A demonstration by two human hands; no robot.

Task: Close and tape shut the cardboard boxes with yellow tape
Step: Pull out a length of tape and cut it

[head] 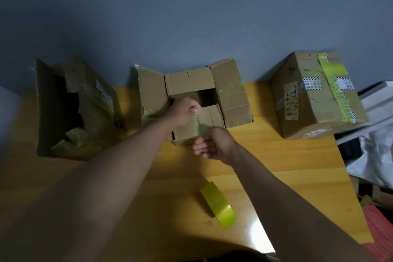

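A: At centre, against the far wall, the middle cardboard box (191,100) stands with its flaps only partly folded, a dark gap showing between them. A strip of translucent yellow tape (198,122) runs over its near flap.

B: And the hands?

A: The left hand (185,110) is curled at the far end of the strip, over the box's opening, fingers pinching the tape. The right hand (209,144) sits nearer, at the box's near edge, thumb and fingers pinching the strip's near end. The strip looks stretched between the two.

B: Where is the roll?

A: The roll of yellow tape (218,204) lies on the wooden surface (287,166), near the viewer and apart from both hands, between the forearms.

B: The other boxes?

A: To the left, a torn cardboard box (74,110) sits on the same surface, open, with ragged edges and a dark interior. To the right, a closed cardboard box (314,95) stands with bands of yellow tape across its top and printed labels on its side.

B: Beyond that?

A: A grey-blue wall (191,17) behind the boxes; at the far right, off the surface's edge, crumpled white plastic (378,155) and something red (380,227), too blurred to identify.
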